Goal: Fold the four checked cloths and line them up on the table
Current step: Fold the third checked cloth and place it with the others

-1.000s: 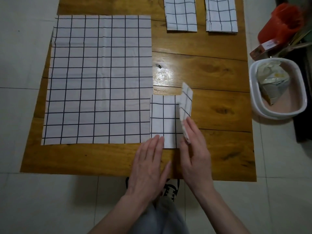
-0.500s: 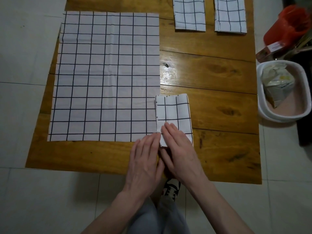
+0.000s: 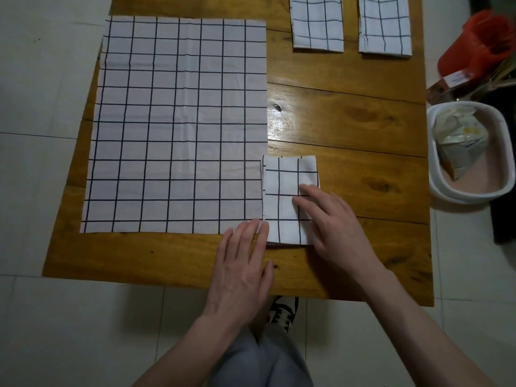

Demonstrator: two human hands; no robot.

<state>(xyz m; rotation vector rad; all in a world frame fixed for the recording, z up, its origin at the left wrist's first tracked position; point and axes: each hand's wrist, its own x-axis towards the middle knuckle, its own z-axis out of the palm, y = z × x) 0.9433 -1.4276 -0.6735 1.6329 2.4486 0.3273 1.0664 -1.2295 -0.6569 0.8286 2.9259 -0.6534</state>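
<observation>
A small folded checked cloth (image 3: 284, 188) lies near the front of the wooden table (image 3: 349, 129). My right hand (image 3: 332, 227) lies flat on its right half, fingers straight and pressing down. My left hand (image 3: 243, 263) rests flat on the table, its fingertips touching the cloth's lower left corner. A large unfolded checked cloth (image 3: 178, 124) lies spread over the table's left part, its right edge beside the folded one. Two more folded cloths (image 3: 317, 23) (image 3: 385, 25) lie side by side at the far edge.
A white tub (image 3: 441, 188) holding a crumpled packet (image 3: 460, 141) stands on the floor right of the table. Behind it are a red bucket (image 3: 480, 46) and a small box (image 3: 452, 82). Pale floor tiles surround the table; my knees and a shoe show below.
The raised flap of the small cloth has been laid down flat. My right hand then slid rightward across the folded cloth, pressing it. My left hand stayed at the cloth's corner.
</observation>
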